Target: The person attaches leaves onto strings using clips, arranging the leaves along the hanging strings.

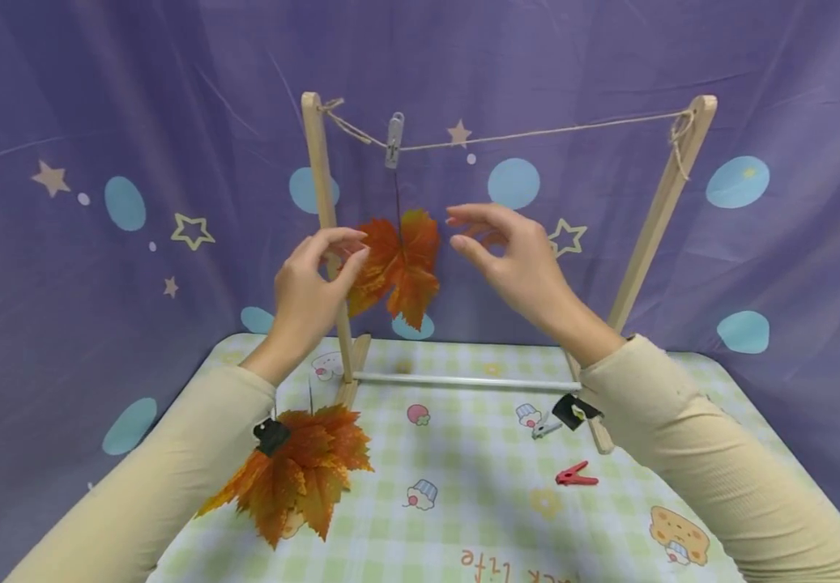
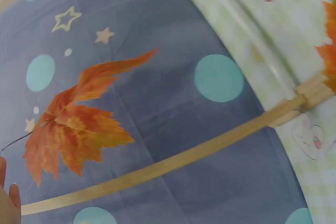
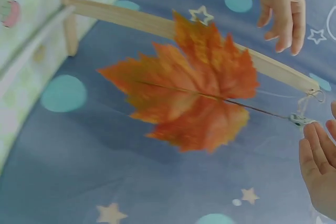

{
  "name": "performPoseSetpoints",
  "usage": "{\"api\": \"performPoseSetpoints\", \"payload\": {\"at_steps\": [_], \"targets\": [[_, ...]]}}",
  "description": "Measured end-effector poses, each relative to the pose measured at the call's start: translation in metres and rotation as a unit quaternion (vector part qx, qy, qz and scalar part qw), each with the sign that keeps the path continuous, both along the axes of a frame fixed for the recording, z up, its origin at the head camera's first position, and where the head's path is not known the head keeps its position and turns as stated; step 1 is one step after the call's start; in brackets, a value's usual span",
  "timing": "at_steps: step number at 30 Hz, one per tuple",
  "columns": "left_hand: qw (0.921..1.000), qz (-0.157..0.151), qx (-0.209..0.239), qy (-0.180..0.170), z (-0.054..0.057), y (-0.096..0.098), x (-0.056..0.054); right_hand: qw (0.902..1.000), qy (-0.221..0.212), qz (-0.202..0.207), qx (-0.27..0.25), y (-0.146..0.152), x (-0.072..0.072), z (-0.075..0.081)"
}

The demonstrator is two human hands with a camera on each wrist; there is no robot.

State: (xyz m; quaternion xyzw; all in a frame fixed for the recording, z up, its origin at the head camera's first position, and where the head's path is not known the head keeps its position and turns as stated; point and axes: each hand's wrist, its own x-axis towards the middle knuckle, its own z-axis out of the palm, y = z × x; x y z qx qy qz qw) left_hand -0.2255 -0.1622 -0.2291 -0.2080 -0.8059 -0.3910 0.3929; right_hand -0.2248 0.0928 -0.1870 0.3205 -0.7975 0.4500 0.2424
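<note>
An orange maple leaf (image 1: 414, 267) hangs by its stem from a grey clothespin (image 1: 394, 142), which grips the string (image 1: 536, 133) near its left end. My left hand (image 1: 315, 275) is raised at the leaf's left edge, fingers loosely bent, holding nothing. To the right of the leaf, my right hand (image 1: 510, 255) is up with thumb and fingers apart and nothing between them. The right wrist view shows the whole leaf (image 3: 194, 93) between both hands. Only a few fingertips of the left hand (image 2: 9, 203) show in the left wrist view.
The string is tied between two wooden posts (image 1: 656, 219) joined low down by a white rod (image 1: 463, 380). A pile of orange leaves (image 1: 303, 470) lies at the left of the checked tablecloth (image 1: 478, 502). Beside the right forearm lie a red clothespin (image 1: 576, 475) and a grey clothespin (image 1: 546, 427).
</note>
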Motion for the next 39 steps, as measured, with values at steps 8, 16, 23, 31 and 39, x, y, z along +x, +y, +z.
{"api": "performPoseSetpoints", "payload": {"at_steps": [8,16,23,31,39], "targets": [[0.9997,-0.010,-0.024,0.003,-0.021,-0.020,0.019,0.9974,-0.064,0.014,-0.028,0.035,0.017,-0.042],[0.9982,-0.003,-0.043,-0.042,-0.046,-0.042,0.031,0.9948,-0.101,0.002,-0.003,0.068,0.037,-0.077],[0.9960,-0.001,-0.046,-0.077,-0.065,-0.057,0.038,0.9943,-0.106,-0.012,-0.005,0.085,0.050,-0.099],[0.9920,0.004,-0.054,-0.115,-0.084,-0.070,0.043,0.9933,-0.111,-0.032,0.006,0.099,0.064,-0.123],[0.9867,0.005,-0.062,-0.150,-0.103,-0.082,0.046,0.9900,-0.129,-0.055,0.019,0.115,0.074,-0.155]]}}
